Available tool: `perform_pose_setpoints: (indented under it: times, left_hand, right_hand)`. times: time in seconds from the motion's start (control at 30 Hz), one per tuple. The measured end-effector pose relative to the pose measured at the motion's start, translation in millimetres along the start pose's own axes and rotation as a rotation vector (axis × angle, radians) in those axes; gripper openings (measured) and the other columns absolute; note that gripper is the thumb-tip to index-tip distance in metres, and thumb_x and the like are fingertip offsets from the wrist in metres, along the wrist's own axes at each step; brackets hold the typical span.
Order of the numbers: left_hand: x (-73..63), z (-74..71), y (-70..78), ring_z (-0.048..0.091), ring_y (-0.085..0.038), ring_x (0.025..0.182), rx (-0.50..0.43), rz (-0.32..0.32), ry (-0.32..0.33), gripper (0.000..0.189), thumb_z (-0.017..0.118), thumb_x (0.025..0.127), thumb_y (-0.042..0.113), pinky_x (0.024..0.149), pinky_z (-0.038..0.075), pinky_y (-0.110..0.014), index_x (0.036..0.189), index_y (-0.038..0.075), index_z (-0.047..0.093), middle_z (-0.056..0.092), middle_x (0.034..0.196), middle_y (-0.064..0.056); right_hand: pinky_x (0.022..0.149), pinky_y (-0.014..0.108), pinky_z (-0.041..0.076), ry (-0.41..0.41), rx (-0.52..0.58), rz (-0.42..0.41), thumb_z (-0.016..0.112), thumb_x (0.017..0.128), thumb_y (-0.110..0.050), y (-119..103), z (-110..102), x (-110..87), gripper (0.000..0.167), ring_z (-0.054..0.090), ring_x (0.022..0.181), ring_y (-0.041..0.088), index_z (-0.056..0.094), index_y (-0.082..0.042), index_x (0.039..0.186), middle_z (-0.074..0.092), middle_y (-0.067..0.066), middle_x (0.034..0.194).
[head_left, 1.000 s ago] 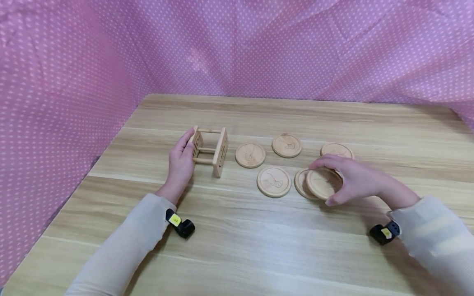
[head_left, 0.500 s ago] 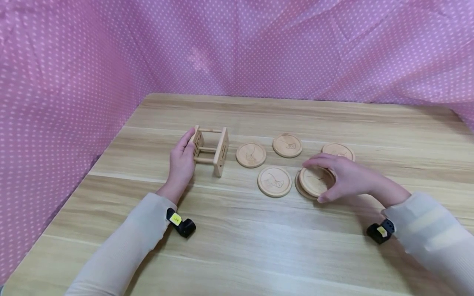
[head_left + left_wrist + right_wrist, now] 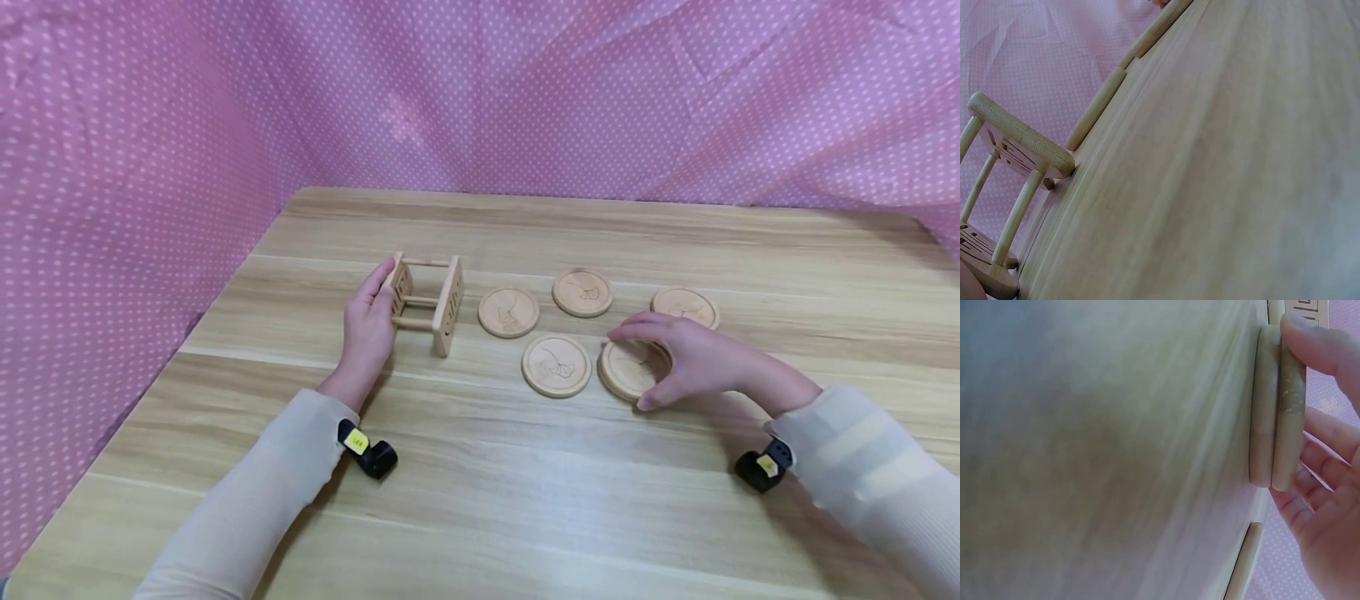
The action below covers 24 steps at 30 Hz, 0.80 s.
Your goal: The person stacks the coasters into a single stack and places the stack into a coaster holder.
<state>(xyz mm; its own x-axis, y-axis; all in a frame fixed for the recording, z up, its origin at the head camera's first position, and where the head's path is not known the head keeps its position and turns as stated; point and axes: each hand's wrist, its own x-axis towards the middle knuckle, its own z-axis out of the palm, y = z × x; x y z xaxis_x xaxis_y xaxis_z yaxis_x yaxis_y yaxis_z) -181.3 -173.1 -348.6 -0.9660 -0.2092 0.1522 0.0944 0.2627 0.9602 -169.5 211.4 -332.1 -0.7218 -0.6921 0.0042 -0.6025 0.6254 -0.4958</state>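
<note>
At the left, my left hand [image 3: 366, 327] holds the near-side panel of a small wooden coaster rack [image 3: 447, 310], which has two cut-out panels joined by thin rods. My right hand [image 3: 701, 360] pinches a round wooden coaster [image 3: 633, 365] by its rim, thumb on the near side and fingers on the far side. In the right wrist view this upper coaster [image 3: 1291, 425] lies against a lower coaster [image 3: 1263, 412], nearly aligned with it. The lower one is mostly hidden in the head view. Just left of the pair lies another coaster [image 3: 557, 367] with an engraved leaf.
More engraved coasters lie flat: one beside the rack [image 3: 508, 312], a back coaster [image 3: 582, 292] and a right-hand coaster [image 3: 684, 307], partly behind my right hand. The wooden table [image 3: 480, 500] extends toward me. A pink dotted curtain [image 3: 480, 100] hangs behind and left.
My right hand has moved left and down with its coaster, from a tilted position partly over the lower coaster to lying on it. My left hand and the rack have stayed put.
</note>
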Motion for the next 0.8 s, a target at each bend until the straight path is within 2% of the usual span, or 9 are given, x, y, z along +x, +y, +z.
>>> perform_pose_setpoints:
  times: [0.47,0.57,0.7,0.8]
  left_hand:
    - [0.1,-0.5,-1.2,0.031,-0.010,0.134,0.010,-0.004,0.005,0.042,0.034,0.099,0.009,0.111,0.027,-0.025,0.140,0.016,0.041,0.037,0.146,0.004]
    - [0.2,-0.4,-1.5,0.031,-0.010,0.134,0.005,-0.004,0.003,0.042,0.034,0.099,0.009,0.111,0.028,-0.025,0.140,0.015,0.041,0.037,0.146,0.003]
    - [0.1,0.3,-1.4,0.032,-0.010,0.133,0.004,0.014,0.009,0.042,0.035,0.098,0.008,0.110,0.028,-0.025,0.139,0.014,0.042,0.038,0.145,0.002]
    - [0.0,0.8,-1.1,0.033,-0.010,0.133,0.005,0.030,0.012,0.042,0.035,0.098,0.007,0.110,0.028,-0.024,0.139,0.012,0.042,0.039,0.144,0.001]
  right_hand:
    - [0.104,0.059,0.028,-0.044,0.027,0.034,0.083,0.060,-0.038,-1.0,0.1,0.0,0.085,0.039,0.125,0.038,0.049,-0.008,0.132,0.044,0.018,0.136]
    - [0.103,0.060,0.029,-0.047,0.042,0.016,0.083,0.061,-0.038,-0.7,-0.5,-0.5,0.087,0.039,0.125,0.037,0.047,-0.007,0.133,0.044,0.017,0.136]
    - [0.101,0.057,0.032,-0.018,0.073,-0.024,0.084,0.061,-0.038,1.0,-2.4,-0.9,0.091,0.040,0.121,0.034,0.043,-0.003,0.135,0.045,0.015,0.132]
    - [0.101,0.059,0.030,0.010,0.140,-0.011,0.085,0.061,-0.034,1.5,-5.5,-0.9,0.093,0.039,0.123,0.036,0.040,-0.001,0.136,0.045,0.016,0.133]
